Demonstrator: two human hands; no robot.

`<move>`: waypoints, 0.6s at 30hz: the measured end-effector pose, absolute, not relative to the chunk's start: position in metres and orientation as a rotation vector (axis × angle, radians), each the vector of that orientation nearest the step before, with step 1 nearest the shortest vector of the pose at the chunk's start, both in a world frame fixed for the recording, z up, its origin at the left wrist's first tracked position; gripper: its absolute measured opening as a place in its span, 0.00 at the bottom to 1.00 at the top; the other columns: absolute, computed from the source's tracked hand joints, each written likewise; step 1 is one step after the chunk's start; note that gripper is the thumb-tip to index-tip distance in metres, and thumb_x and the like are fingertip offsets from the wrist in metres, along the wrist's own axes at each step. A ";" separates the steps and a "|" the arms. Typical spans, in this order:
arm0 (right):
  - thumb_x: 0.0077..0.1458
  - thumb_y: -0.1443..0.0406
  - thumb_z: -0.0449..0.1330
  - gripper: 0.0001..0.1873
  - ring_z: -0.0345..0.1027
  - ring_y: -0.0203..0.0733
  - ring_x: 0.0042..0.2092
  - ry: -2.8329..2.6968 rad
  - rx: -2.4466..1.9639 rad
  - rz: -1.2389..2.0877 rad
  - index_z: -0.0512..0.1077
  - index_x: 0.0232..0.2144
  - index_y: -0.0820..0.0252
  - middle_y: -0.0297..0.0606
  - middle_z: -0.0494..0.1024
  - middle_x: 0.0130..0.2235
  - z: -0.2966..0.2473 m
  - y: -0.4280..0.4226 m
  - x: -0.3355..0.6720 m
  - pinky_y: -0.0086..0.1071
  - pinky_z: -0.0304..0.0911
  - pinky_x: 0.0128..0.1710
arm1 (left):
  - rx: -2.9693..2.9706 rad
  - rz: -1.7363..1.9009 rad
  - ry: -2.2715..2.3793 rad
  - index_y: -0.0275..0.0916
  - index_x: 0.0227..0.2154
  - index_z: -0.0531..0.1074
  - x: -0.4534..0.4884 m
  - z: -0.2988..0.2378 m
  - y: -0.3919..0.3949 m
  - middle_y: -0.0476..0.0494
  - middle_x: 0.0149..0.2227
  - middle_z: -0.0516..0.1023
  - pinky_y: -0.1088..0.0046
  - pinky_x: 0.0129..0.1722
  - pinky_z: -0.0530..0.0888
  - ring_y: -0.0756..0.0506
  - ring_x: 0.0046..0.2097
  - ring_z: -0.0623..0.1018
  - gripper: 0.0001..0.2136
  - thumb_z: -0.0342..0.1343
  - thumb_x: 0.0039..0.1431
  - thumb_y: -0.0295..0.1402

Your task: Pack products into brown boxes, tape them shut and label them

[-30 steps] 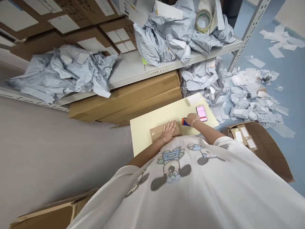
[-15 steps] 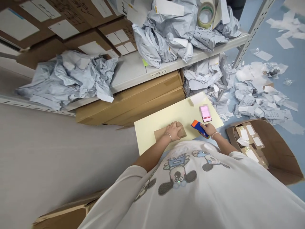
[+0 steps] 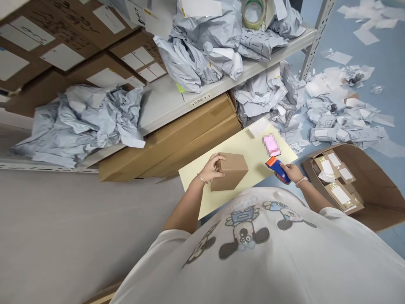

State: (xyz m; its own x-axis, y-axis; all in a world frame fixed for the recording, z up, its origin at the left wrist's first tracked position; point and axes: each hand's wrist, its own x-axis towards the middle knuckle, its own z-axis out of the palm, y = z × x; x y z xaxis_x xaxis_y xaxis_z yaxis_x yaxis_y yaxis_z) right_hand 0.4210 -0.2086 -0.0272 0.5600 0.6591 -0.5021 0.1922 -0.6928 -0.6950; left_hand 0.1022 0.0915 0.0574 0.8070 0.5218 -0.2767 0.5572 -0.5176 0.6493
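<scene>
A small brown cardboard box [image 3: 230,171] is tilted above the pale yellow tabletop [image 3: 190,173]. My left hand [image 3: 214,169] grips its left end, thumb on the near side and fingers over the far edge. At the right, my right hand [image 3: 291,173] is closed around a blue tape dispenser [image 3: 278,169] with an orange front end, held near the table's right edge and apart from the box. Just beyond the dispenser lies a phone [image 3: 271,145] with a pink, blurred screen.
A white paper [image 3: 258,127] lies at the table's far edge. A large open carton [image 3: 373,185] with several labelled boxes stands at the right. Behind the table, a metal shelf [image 3: 221,84] bears grey mailing bags [image 3: 91,114] and a tape roll [image 3: 253,14]. Scattered packages [image 3: 348,126] cover the floor.
My left hand has shifted from the top of the box to its left end, and the box is now turned up. My right hand has moved slightly right with the tape dispenser.
</scene>
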 end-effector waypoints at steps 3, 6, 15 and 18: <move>0.47 0.27 0.48 0.41 0.59 0.38 0.21 -0.662 -2.159 1.049 0.64 0.14 0.55 0.37 0.67 0.15 -0.025 -0.206 0.414 0.34 0.53 0.23 | 2.058 0.007 0.767 0.43 0.53 0.72 0.086 0.060 0.102 0.40 0.61 0.66 0.59 0.61 0.68 0.35 0.61 0.69 0.34 0.69 0.36 0.38; 0.47 0.27 0.51 0.40 0.57 0.37 0.21 -0.596 -2.122 1.065 0.65 0.15 0.56 0.35 0.66 0.15 -0.022 -0.200 0.400 0.33 0.52 0.23 | 1.911 0.013 0.737 0.43 0.53 0.73 0.072 0.059 0.119 0.42 0.56 0.71 0.59 0.57 0.70 0.36 0.57 0.73 0.34 0.67 0.36 0.38; 0.41 0.29 0.59 0.39 0.57 0.35 0.21 -0.435 -1.785 1.245 0.68 0.17 0.59 0.33 0.66 0.16 -0.013 -0.176 0.332 0.31 0.53 0.22 | 1.683 -0.270 0.835 0.42 0.60 0.72 0.083 0.005 0.164 0.42 0.53 0.79 0.60 0.48 0.77 0.39 0.48 0.80 0.36 0.60 0.42 0.39; 0.41 0.30 0.60 0.38 0.58 0.35 0.20 -0.406 -1.666 1.267 0.66 0.16 0.58 0.32 0.67 0.16 -0.008 -0.172 0.310 0.31 0.55 0.22 | 1.678 -0.273 0.993 0.44 0.68 0.62 0.088 -0.015 0.166 0.38 0.62 0.74 0.60 0.53 0.76 0.39 0.53 0.80 0.38 0.58 0.52 0.45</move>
